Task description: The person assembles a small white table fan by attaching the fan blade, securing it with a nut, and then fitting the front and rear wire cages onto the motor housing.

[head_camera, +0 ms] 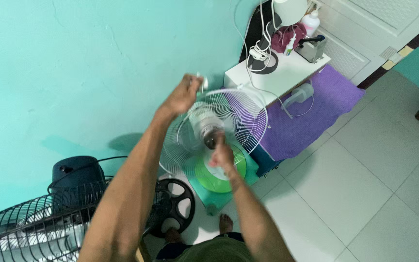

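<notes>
While gripping the top edge of a white wire fan guard [219, 127], the person's left hand [183, 95] is closing its fingers over the rim, apparently to keep the round grille from tipping or turning. Lower down, the right hand [221, 154] is pressing in at the middle of the guard, where the fan's hub [208, 127] is showing as a grey-and-dark blur; its fingers are curled toward that hub, though motion blur is hiding whether they are clamped on it or only touching. Both arms are reaching forward and well apart, one hand high on the rim and one at the centre, a hold that looks meant to brace the guard from two points.

Behind the right hand, a green disc-shaped base [219, 174] is sitting under the grille on a turquoise block, seemingly bearing the fan's weight near floor level. Beyond the left hand, a turquoise wall [73, 63] is filling the background. To the near left of both arms, a black fan [40, 218] with a dark motor housing and wire cage is lying close by, with a black spoked ring [178, 204] beside it. Farther out past the hands, a white cabinet [277, 73] is carrying coiled white cable and bottles, and a purple mat [311, 111] is spreading over pale floor tiles [364, 184]. A bare foot [225, 223] is resting just below the green base.
</notes>
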